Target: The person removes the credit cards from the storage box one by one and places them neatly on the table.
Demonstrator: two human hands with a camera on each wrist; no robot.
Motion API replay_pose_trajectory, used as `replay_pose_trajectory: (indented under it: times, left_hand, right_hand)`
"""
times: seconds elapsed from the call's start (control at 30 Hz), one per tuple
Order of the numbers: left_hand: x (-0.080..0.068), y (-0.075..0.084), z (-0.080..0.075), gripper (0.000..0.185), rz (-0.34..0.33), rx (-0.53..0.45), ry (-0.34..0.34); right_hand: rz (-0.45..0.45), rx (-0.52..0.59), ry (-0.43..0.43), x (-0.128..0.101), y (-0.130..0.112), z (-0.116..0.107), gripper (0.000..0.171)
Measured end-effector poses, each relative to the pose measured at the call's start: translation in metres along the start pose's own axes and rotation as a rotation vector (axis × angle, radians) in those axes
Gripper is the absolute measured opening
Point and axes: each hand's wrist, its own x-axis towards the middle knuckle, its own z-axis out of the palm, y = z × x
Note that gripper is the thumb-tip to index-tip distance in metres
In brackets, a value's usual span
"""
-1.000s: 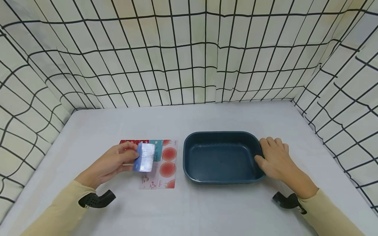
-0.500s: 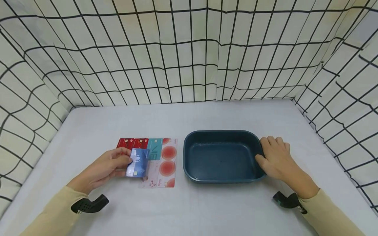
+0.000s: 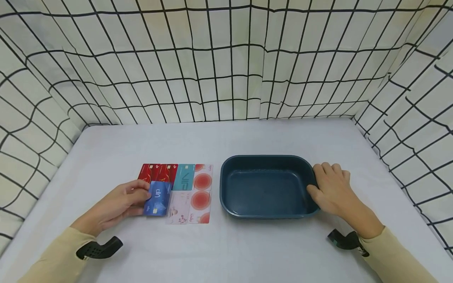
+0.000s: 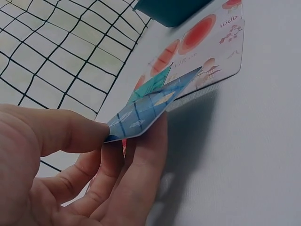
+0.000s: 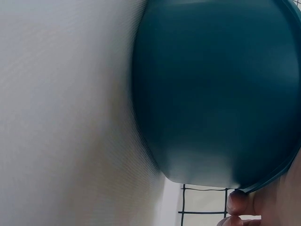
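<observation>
The left hand (image 3: pixel 116 204) has its grip on a blue card (image 3: pixel 157 198), thumb on top and fingers curled beneath, as the left wrist view shows plainly; the card is pinched at its left edge and hangs just over the tabletop (image 3: pixel 226 251), at the lower left corner of a block of cards. The right hand (image 3: pixel 330 192) rests against the right end of the dark teal tray (image 3: pixel 226 184), thumb hooked over the rim and fingers down its outer wall, a steadying hold rather than a lift. Judging from how things lie, the work is at an early stage: the tray holds nothing, and two red cards (image 3: pixel 158 171), a teal card (image 3: pixel 185 177), two cards with red circles (image 3: pixel 201 192) and a pale floral card (image 3: pixel 178 208) lie flat, edge to edge, just left of the tray. Only the blue card is off the surface, and it sits well short of the tray. Its long axis runs away from the person and toward them, slightly canted, with the printed face up; in the left wrist view its free corner tips down toward the floral card.
</observation>
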Motion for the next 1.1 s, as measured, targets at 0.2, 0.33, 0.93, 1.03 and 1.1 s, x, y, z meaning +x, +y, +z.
replay_pose_trajectory:
  times: [0.2, 0.33, 0.93, 1.03, 1.1]
  left_hand:
    - [-0.0035, -0.0004, -0.0003, 0.033, -0.021, 0.045, -0.009]
    - [-0.0052, -0.0013, 0.0007, 0.038, -0.019, 0.069, -0.003]
    - [-0.0073, 0.0018, 0.0031, 0.044, -0.011, 0.161, 0.026]
    - [-0.0076, 0.0018, 0.0033, 0.046, -0.015, 0.171, 0.032]
    - [-0.0078, 0.0021, 0.0034, 0.048, -0.017, 0.177, 0.033]
  right_hand:
    - [-0.001, 0.000, 0.008, 0.0005, 0.0008, 0.0001, 0.014]
    - [-0.002, -0.001, 0.015, 0.0010, 0.0012, 0.0004, 0.013]
    - [0.013, 0.006, 0.004, 0.0003, -0.0012, 0.0004, 0.015]
    - [0.012, 0.006, 0.005, 0.0002, -0.0017, 0.0001, 0.015]
    - [0.012, 0.009, 0.004, 0.0001, -0.0018, 0.0000, 0.016]
